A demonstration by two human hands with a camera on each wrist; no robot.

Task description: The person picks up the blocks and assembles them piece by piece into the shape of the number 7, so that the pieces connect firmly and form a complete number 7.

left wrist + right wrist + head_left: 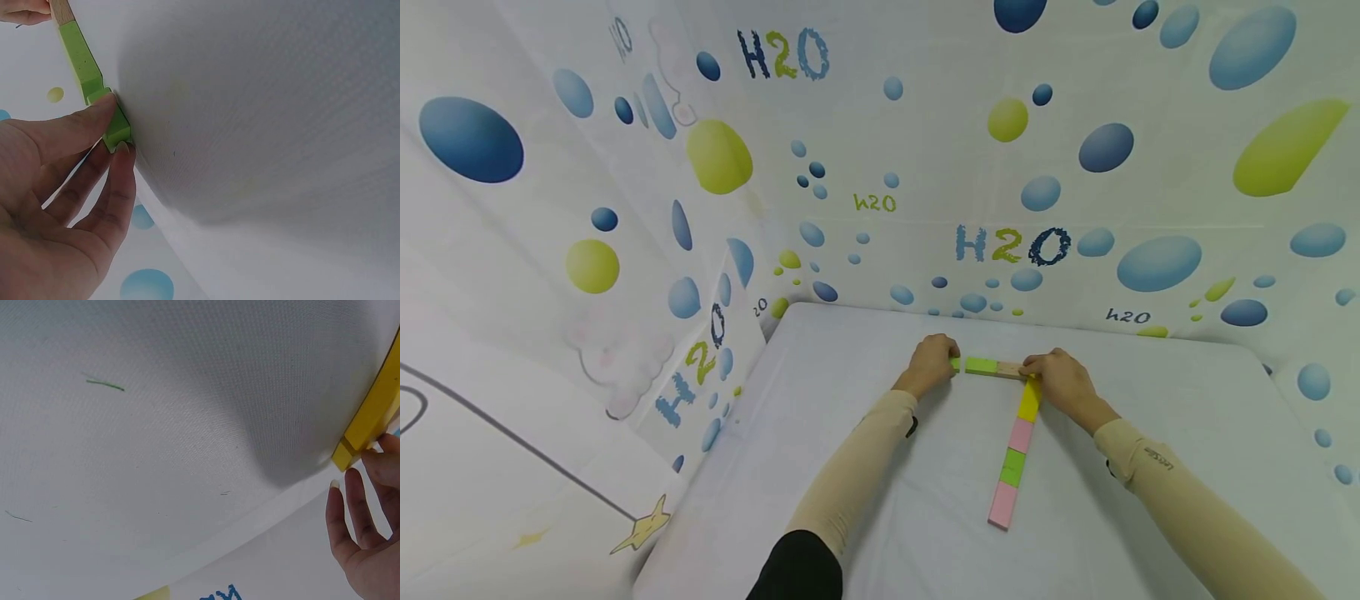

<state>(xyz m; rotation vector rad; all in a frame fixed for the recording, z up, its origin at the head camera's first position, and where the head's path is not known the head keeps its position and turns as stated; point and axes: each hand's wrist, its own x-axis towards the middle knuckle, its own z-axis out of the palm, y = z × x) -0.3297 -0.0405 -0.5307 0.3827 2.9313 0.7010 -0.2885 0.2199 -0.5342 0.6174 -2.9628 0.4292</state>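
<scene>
In the head view, my left hand is at the left end of a short row of flat blocks. It pinches a green block between thumb and fingertips, the block's inner end right at another green block. A bare wooden block continues that row to the right. At the corner my right hand has its thumb and fingertips on the end of a yellow block, which lines up with a longer yellow stretch. Its fingers partly hide the corner in the head view.
From the corner a line of blocks runs toward me: yellow, pink, green and pink. All lie on a white-covered table. White walls printed with blue and green dots stand behind and at the left.
</scene>
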